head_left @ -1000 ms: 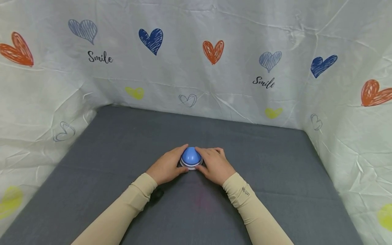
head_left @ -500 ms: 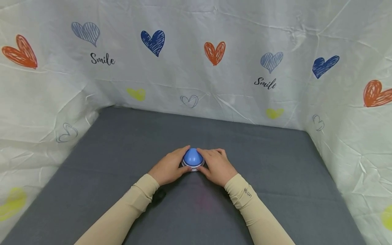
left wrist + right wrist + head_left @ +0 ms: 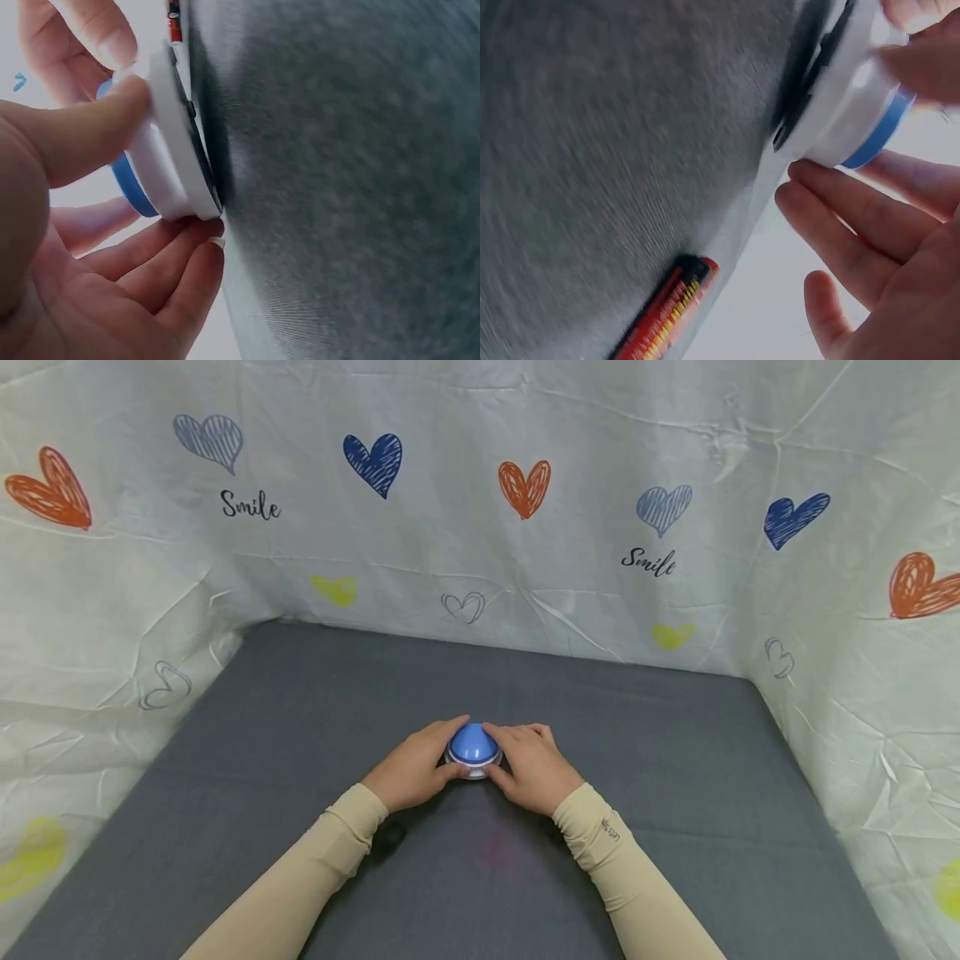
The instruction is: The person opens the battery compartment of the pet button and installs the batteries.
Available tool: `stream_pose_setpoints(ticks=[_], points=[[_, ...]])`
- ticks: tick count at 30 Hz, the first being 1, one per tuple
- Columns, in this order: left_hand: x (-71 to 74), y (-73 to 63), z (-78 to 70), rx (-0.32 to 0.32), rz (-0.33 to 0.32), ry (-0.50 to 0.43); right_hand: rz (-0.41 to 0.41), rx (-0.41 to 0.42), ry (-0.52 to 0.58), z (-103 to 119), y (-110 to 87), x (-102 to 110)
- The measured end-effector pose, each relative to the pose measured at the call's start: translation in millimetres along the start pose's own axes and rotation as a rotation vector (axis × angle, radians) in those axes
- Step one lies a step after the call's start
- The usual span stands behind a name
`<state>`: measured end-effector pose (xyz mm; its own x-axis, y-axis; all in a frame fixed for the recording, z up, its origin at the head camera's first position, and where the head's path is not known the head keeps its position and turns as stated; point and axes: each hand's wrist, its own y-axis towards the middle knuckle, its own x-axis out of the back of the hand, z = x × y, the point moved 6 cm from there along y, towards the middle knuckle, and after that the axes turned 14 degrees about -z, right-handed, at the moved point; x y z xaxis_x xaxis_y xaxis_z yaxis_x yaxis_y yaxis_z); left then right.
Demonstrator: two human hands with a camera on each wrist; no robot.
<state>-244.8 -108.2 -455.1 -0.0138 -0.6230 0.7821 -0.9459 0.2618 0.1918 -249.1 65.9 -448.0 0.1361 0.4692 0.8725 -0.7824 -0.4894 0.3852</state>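
Observation:
A blue domed push button (image 3: 473, 743) with a white round base (image 3: 161, 165) is between both hands near the middle of the grey cloth. My left hand (image 3: 412, 768) holds its left side, thumb on the near side and fingers round the far side. From the right, my right hand (image 3: 534, 767) grips it in the same way. Both wrist views show the dark underside at an angle to the cloth, with a gap beneath part of it. A red and black battery (image 3: 667, 311) lies on the cloth near my right hand; the hand hides it in the head view.
The grey cloth (image 3: 360, 685) covers the table. White sheets printed with hearts (image 3: 570, 577) hang behind it and along both sides. Beneath the left wrist is a small dark object (image 3: 390, 837), too unclear to name.
The hands keep their hold. The button has tipped slightly, its near side raised, so more of the white base shows between the thumbs. The head view has shifted a little.

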Motion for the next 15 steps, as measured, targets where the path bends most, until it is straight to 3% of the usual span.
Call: stream_pose_setpoints(ticks=[6,15], points=[[1.5,1.3,1.7,0.033,0.021,-0.066,0.014,-0.029,0.031,-2.2,1.6,4.2],[7.3,2.4,1.0,0.051,-0.019,-0.127,-0.042,-0.036,0.063,-1.1,1.2,9.7]])
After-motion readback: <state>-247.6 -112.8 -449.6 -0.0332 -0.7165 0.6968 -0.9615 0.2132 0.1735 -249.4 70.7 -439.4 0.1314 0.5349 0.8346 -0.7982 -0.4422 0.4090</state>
